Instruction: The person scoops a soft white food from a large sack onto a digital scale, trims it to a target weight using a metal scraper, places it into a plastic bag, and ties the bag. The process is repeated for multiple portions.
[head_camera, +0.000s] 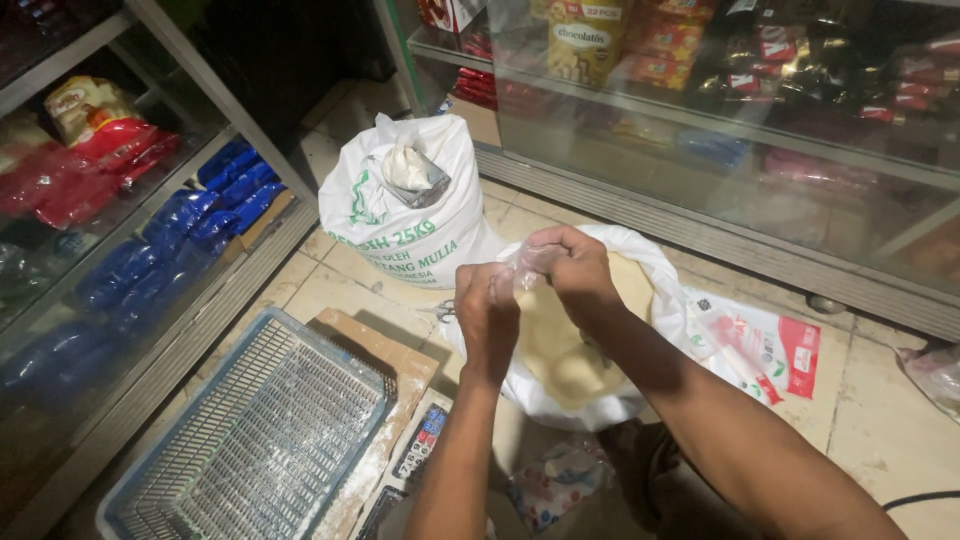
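Both of my hands are raised over an open white sack (660, 290) full of pale yellowish flour (555, 345). My left hand (488, 315) and my right hand (570, 265) pinch the mouth of a small clear plastic bag (528, 262) between them. The bag is thin and crumpled, and I cannot tell whether anything is in it. The sack's rim is rolled down around the flour.
A second white sack (410, 205) with a scoop inside stands behind, to the left. A blue wire basket (250, 440) lies on cardboard, beside a calculator (420, 440). Glass display cabinets with packaged goods (700, 120) flank both sides. Printed plastic packaging (760, 345) lies on the tiled floor.
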